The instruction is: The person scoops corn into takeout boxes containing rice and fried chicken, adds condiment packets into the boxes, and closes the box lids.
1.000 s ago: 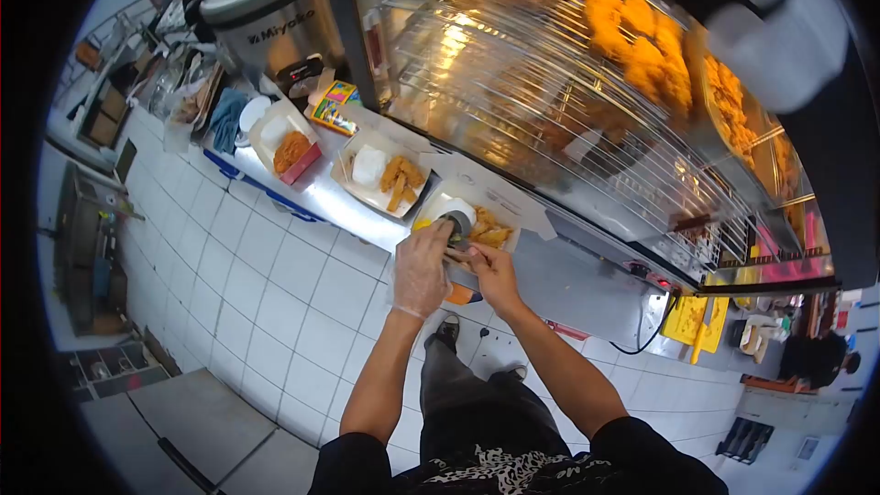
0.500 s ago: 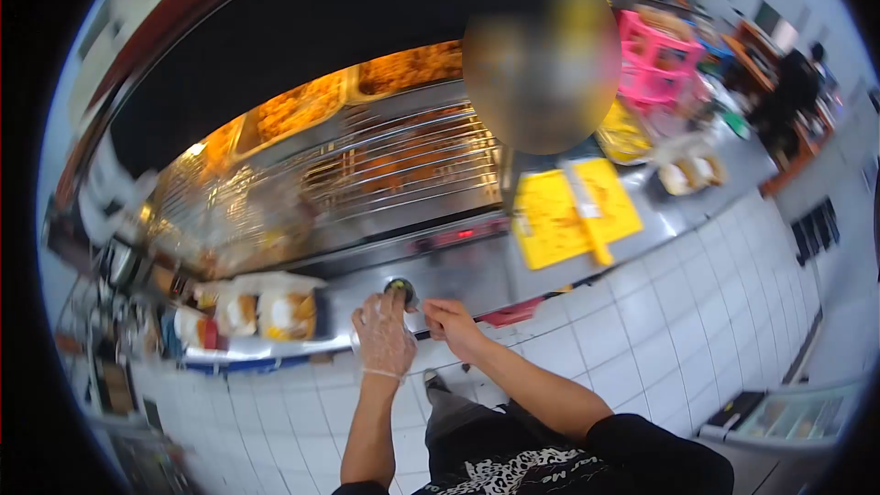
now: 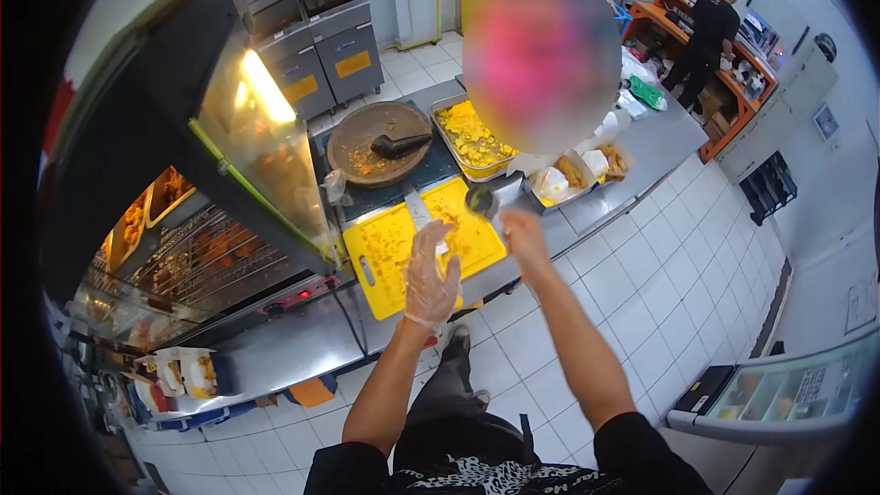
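Note:
My left hand, in a clear plastic glove, is over the yellow cutting board with its fingers apart and nothing in it. A cleaver-like blade lies on the board, partly behind that hand. My bare right hand is closed around the handle of a small dark ladle, whose bowl hangs over the board's right edge. Crumbs are scattered across the board. Beyond it stand a metal tray of yellow food and a round brown bowl with a black scoop.
Open food boxes stand on the steel counter at the right, others at the far left. A lit glass warmer rises at the left. Fryers are behind. A person in black stands at the back right.
The view has swung right, from the food boxes and warmer to the cutting board. My hands have moved apart; the left has opened, and the ladle is now in the right alone.

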A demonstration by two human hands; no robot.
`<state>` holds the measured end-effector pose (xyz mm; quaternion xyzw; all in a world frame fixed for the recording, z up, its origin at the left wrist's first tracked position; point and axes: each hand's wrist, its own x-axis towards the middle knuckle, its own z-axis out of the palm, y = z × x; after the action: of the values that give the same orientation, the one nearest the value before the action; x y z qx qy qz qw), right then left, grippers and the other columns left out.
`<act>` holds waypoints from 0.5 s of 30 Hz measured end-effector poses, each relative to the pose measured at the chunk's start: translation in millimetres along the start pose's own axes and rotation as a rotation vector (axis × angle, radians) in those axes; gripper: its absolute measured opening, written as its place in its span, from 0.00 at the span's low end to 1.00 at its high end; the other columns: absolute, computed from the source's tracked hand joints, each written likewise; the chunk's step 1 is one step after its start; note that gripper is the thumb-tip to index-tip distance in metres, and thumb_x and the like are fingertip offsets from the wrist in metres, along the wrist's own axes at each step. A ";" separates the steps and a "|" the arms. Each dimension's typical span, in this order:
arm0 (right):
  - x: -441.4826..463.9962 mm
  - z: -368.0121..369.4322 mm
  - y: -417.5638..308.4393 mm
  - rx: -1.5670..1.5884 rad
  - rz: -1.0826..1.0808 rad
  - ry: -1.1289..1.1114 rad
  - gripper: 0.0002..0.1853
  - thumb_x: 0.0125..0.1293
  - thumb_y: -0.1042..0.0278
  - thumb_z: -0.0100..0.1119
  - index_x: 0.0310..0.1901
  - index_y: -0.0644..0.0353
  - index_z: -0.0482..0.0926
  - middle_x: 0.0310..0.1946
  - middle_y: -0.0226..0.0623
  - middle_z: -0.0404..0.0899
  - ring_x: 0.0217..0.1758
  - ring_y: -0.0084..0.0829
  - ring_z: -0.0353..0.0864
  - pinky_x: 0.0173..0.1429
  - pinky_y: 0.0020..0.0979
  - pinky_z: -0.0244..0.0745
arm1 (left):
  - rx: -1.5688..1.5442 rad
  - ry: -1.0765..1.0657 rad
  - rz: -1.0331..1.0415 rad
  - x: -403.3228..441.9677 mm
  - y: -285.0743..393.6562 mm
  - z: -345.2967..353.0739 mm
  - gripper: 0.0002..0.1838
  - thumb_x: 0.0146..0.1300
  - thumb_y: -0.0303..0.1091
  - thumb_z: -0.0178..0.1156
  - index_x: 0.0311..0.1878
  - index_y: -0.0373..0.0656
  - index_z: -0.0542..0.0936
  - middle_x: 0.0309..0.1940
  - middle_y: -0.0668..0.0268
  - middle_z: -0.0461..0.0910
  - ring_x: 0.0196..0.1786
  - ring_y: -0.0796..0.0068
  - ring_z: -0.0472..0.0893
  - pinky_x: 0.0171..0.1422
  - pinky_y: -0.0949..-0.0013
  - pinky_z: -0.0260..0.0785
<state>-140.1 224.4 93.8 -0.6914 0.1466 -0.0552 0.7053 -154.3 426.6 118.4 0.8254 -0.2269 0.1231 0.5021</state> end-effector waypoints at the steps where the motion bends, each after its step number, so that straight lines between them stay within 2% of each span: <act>1: 41.3 -15.3 -3.9 -0.192 -0.148 0.002 0.10 0.69 0.67 0.52 0.29 0.55 0.78 0.18 0.26 0.69 0.21 0.20 0.65 0.26 0.27 0.60 | -0.065 0.031 -0.076 15.9 -13.6 10.3 0.27 0.58 0.25 0.63 0.62 0.40 0.72 0.59 0.50 0.75 0.55 0.51 0.79 0.61 0.53 0.72; 2: 73.9 -22.5 -22.1 -0.446 -0.347 0.075 0.09 0.68 0.67 0.51 0.31 0.56 0.80 0.22 0.33 0.75 0.25 0.26 0.73 0.31 0.33 0.66 | -0.049 0.076 -0.167 30.9 -32.7 25.1 0.23 0.60 0.30 0.65 0.59 0.38 0.73 0.52 0.51 0.78 0.49 0.56 0.82 0.54 0.57 0.75; 3: 100.7 -24.7 -45.7 -0.698 -0.546 0.149 0.10 0.67 0.67 0.51 0.34 0.57 0.82 0.25 0.39 0.81 0.29 0.32 0.81 0.35 0.38 0.73 | -0.087 0.087 -0.266 46.7 -50.7 39.1 0.23 0.60 0.31 0.65 0.58 0.38 0.73 0.51 0.51 0.79 0.47 0.55 0.83 0.53 0.57 0.75; 5: 148.8 -21.1 -88.2 -1.132 -0.423 0.089 0.12 0.64 0.68 0.52 0.37 0.62 0.86 0.37 0.54 0.85 0.42 0.47 0.87 0.46 0.45 0.79 | -0.164 0.106 -0.456 84.5 -86.7 70.6 0.24 0.61 0.34 0.67 0.58 0.38 0.72 0.49 0.51 0.80 0.44 0.55 0.84 0.51 0.56 0.76; 6: 187.9 -20.5 -86.5 -1.301 -0.402 0.018 0.12 0.64 0.68 0.53 0.38 0.60 0.87 0.37 0.52 0.86 0.43 0.47 0.87 0.45 0.46 0.79 | -0.122 0.154 -0.457 102.0 -106.3 90.1 0.24 0.63 0.40 0.67 0.56 0.38 0.72 0.39 0.53 0.84 0.39 0.56 0.85 0.48 0.57 0.76; 8: 259.9 -24.1 -67.6 -1.633 -0.341 -0.148 0.12 0.64 0.68 0.54 0.40 0.56 0.87 0.36 0.48 0.87 0.44 0.46 0.87 0.45 0.48 0.79 | -0.214 0.106 -0.634 130.7 -142.1 125.8 0.25 0.63 0.43 0.67 0.55 0.38 0.72 0.34 0.56 0.84 0.38 0.58 0.85 0.47 0.59 0.76; 9: 287.6 -23.3 -54.2 -1.704 -0.344 -0.216 0.11 0.63 0.68 0.54 0.39 0.57 0.87 0.36 0.47 0.87 0.43 0.46 0.87 0.44 0.47 0.80 | -0.261 0.083 -0.719 144.3 -154.8 140.8 0.25 0.63 0.44 0.67 0.55 0.38 0.72 0.31 0.57 0.85 0.38 0.59 0.85 0.46 0.60 0.76; 10: 315.1 -17.8 -42.9 -1.774 -0.351 -0.280 0.11 0.63 0.68 0.55 0.38 0.58 0.87 0.35 0.47 0.87 0.42 0.46 0.88 0.44 0.46 0.81 | -0.208 0.080 -0.721 157.9 -160.1 150.6 0.25 0.64 0.46 0.66 0.52 0.38 0.71 0.24 0.59 0.84 0.33 0.62 0.86 0.42 0.61 0.76; 13: 356.4 -19.0 -9.5 -1.879 -0.374 -0.486 0.10 0.62 0.68 0.56 0.35 0.60 0.87 0.34 0.45 0.87 0.40 0.44 0.88 0.42 0.45 0.82 | -0.213 0.011 -0.862 189.9 -164.2 163.9 0.23 0.64 0.45 0.66 0.51 0.38 0.71 0.26 0.56 0.84 0.29 0.60 0.86 0.39 0.58 0.76; 15: 355.2 -22.8 -1.8 -1.923 -0.340 -0.639 0.10 0.62 0.68 0.56 0.35 0.58 0.88 0.35 0.42 0.88 0.41 0.42 0.88 0.43 0.44 0.82 | -0.314 0.044 -0.856 188.5 -187.3 184.3 0.19 0.66 0.40 0.64 0.50 0.37 0.70 0.25 0.54 0.84 0.26 0.60 0.86 0.36 0.58 0.77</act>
<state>191.4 102.7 49.2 -0.9580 -0.1655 0.1731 -0.1579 97.9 289.9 -31.0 0.7561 0.1295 -0.1139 0.6314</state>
